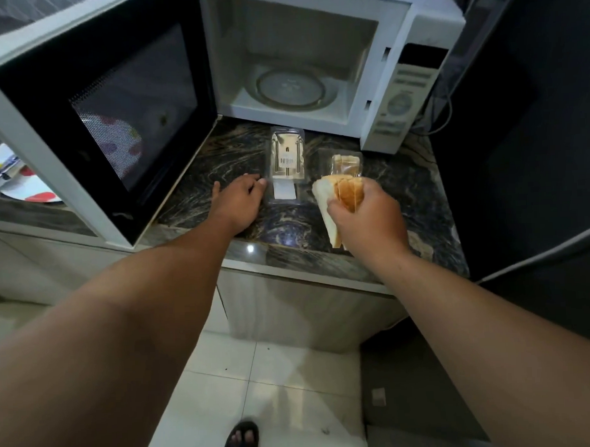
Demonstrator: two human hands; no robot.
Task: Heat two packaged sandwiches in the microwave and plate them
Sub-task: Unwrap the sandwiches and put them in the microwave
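Note:
My right hand (367,217) grips an unwrapped sandwich (339,201) of white bread slices above the dark marble counter (224,165). Behind it sits a clear plastic pack (346,163) with another sandwich inside. A flat clear package (286,160) with a barcode label lies in front of the microwave. My left hand (241,200) rests on the counter with its fingertips touching that package's left edge. The white microwave (318,55) stands with its door (92,110) swung wide to the left; its glass turntable (290,88) holds nothing.
A colourful spotted plate (7,166) with a metal utensil lies on the counter at far left, behind the door. The microwave control panel (399,99) faces right. A dark wall and cables border the right side. White floor tiles and a sandalled foot (241,439) show below.

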